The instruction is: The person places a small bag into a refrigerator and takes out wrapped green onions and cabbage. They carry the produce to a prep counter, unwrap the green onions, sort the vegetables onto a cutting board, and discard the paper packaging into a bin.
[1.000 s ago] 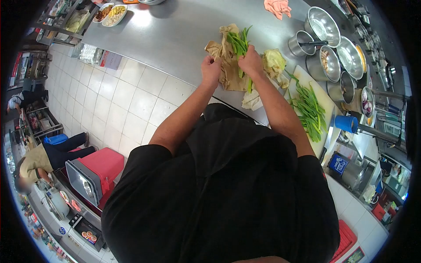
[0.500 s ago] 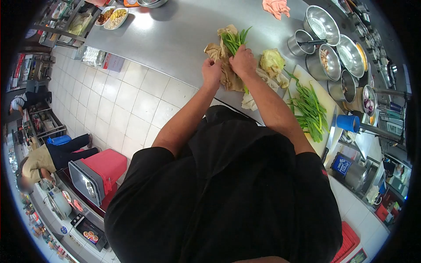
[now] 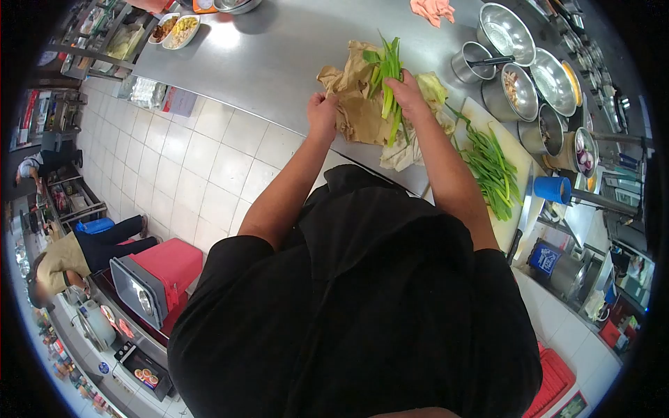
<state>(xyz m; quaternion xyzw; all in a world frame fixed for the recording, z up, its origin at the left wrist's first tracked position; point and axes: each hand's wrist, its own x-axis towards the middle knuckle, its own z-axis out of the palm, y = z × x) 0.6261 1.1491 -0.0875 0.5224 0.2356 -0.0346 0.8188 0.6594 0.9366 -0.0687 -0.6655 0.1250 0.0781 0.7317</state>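
Note:
Crumpled brown paper [image 3: 359, 111] lies partly unfolded on the steel counter, and my left hand [image 3: 323, 113] pinches its left edge. My right hand [image 3: 409, 95] grips a bunch of green stalks [image 3: 390, 73] over the right part of the paper. Behind my right hand sits a pale green cabbage [image 3: 432, 89], partly covered by hand and wrist. A whitish crumpled wrap [image 3: 402, 152] lies below the paper by the counter's front edge. More long green stalks [image 3: 490, 171] are spread on a white cutting board [image 3: 519, 157] to the right.
A knife [image 3: 524, 209] lies along the board's right edge, near a blue cup [image 3: 552, 189]. Steel pots and bowls [image 3: 510, 93] stand at the right. Two food dishes [image 3: 182, 32] and a pink cloth [image 3: 433, 10] are farther back. A person [image 3: 63, 261] is at far left.
My right hand has moved right with the stalks, uncovering more of the paper. My left hand has shifted slightly left with the paper's edge, which is spread wider.

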